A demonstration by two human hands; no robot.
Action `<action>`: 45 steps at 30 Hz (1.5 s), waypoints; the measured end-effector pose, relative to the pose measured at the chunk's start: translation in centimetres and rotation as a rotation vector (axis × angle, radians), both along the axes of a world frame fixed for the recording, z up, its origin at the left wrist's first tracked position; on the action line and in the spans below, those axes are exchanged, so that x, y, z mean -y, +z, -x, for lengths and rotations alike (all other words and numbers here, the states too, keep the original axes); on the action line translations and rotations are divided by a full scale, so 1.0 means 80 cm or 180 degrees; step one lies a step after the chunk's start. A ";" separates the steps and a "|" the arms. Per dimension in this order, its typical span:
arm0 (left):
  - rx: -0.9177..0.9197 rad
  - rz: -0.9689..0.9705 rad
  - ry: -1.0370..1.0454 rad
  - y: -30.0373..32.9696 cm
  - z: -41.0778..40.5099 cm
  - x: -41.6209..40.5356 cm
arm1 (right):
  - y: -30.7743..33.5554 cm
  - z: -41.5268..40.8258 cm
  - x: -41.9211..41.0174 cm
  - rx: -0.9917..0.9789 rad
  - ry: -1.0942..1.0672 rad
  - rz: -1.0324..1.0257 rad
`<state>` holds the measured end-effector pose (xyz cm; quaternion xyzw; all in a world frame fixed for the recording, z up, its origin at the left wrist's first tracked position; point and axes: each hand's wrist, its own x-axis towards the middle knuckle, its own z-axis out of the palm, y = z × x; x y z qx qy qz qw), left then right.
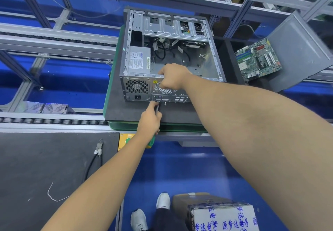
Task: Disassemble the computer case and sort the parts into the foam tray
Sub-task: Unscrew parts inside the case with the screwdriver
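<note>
Two hands work the perforated steel case (167, 54): left hand (149, 120) grips a screwdriver (157, 109) (green-handled), right hand (173, 76) pinches its rim.

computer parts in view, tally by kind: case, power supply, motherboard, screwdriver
computer case: 1
power supply: 1
motherboard: 1
screwdriver: 1
total: 4
</note>
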<state>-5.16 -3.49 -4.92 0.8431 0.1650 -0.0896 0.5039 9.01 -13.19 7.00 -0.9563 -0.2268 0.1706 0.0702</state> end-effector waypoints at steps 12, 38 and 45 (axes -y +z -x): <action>0.0007 -0.0171 0.0836 -0.005 0.023 -0.070 | -0.001 0.000 0.003 -0.0019 0.0071 -0.0107; 0.0379 -0.0500 0.1091 -0.025 0.037 -0.092 | -0.004 -0.004 0.004 0.0065 -0.0059 -0.0073; 0.0390 -0.0509 0.1131 -0.032 0.038 -0.094 | -0.005 -0.003 0.003 0.0044 -0.0089 -0.0095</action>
